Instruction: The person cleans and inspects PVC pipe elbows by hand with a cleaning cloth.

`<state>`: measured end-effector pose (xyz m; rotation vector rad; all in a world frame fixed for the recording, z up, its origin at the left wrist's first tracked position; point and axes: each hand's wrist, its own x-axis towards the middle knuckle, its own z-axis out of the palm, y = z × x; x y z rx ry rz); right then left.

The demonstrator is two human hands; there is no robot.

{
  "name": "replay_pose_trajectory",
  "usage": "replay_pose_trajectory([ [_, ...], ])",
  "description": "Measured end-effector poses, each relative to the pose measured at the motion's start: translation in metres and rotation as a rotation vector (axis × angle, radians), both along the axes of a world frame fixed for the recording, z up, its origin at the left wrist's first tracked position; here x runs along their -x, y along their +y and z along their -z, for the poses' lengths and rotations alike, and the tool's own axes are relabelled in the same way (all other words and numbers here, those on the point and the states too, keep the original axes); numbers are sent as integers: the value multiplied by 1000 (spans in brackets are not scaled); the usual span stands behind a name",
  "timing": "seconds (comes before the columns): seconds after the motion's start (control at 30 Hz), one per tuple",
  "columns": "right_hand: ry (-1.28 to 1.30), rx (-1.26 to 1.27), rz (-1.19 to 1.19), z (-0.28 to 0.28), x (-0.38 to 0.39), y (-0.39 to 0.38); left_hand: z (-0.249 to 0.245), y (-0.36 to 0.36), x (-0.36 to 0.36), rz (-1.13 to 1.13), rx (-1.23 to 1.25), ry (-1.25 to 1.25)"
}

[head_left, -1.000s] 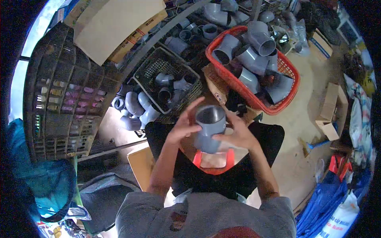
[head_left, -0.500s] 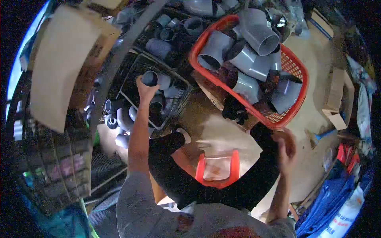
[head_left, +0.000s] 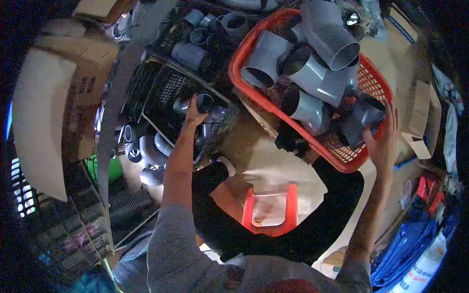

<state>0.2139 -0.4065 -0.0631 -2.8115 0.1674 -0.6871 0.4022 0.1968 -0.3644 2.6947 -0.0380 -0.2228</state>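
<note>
My left hand [head_left: 196, 116] is wrapped around a grey pipe fitting [head_left: 205, 103], its round opening facing up, inside the black crate [head_left: 155, 128]. Other grey fittings lie beside and below it in that crate. On the right, my right hand [head_left: 384, 142] reaches to the side of the red basket [head_left: 273, 113], thumb and fingers spread around a grey pipe elbow [head_left: 362, 119] at its right end. Several large grey elbows, such as a glossy one [head_left: 315, 75], are heaped in the basket.
Loose grey elbows [head_left: 155, 149] lie on the floor left of the crate. Behind it are more fittings [head_left: 190, 56]. A red plastic stool [head_left: 270, 228] is between my legs. Cardboard boxes [head_left: 41, 112] stand at left; an open carton [head_left: 419, 115] is at right.
My right hand has moved up from beside my knee to the elbow at the basket's right end. My left hand with its fitting sits lower in the crate; the view has shifted.
</note>
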Motion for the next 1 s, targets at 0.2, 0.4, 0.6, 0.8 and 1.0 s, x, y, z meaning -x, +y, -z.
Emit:
replay_pose_trajectory([
  [0.2, 358, -532, -38, -13, 2, -17, -74, -1, 63, -69, 283, -158],
  [0.4, -3, -191, -269, -64, 42, 36, -215, -82, 191, -42, 851, 28],
  [0.6, 147, -701, -635, -69, 74, 165, -290, -177, 290, -117, 1685, 469],
  [0.8, -137, -212, -1214, -28, 96, 246, -330, -190, 319, -651, 1911, 275],
  [1.0, 357, -853, -1133, -20, 108, 251, -281, -142, 326, -502, 2010, 272],
])
